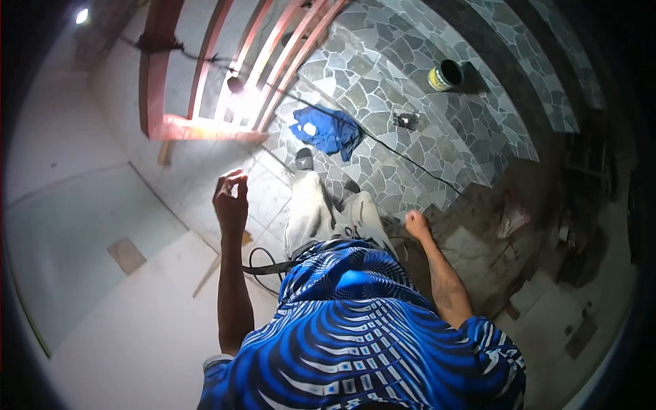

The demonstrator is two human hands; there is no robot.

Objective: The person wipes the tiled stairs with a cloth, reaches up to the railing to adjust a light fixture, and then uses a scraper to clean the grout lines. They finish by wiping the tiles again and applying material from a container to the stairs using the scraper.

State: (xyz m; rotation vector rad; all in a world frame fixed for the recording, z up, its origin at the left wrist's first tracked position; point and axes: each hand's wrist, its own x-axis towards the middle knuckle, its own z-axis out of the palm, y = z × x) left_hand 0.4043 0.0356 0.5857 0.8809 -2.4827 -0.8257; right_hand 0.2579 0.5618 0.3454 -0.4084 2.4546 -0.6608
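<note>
My left hand is raised at the left, in front of the pale tiles. Its fingers curl in toward the thumb, and glare hides whatever lies between them. Lower at the right, beside my thigh, my right hand is closed in a fist. Anything inside that fist is hidden from view. Neither hand touches the crumpled blue cloth, which lies on the floor past my feet with a small white item on it.
A bright lamp glares by a red slatted frame. A black cable crosses the stone-patterned floor. Farther off are a small dark packet and a bucket. Dark rubble lies at the right.
</note>
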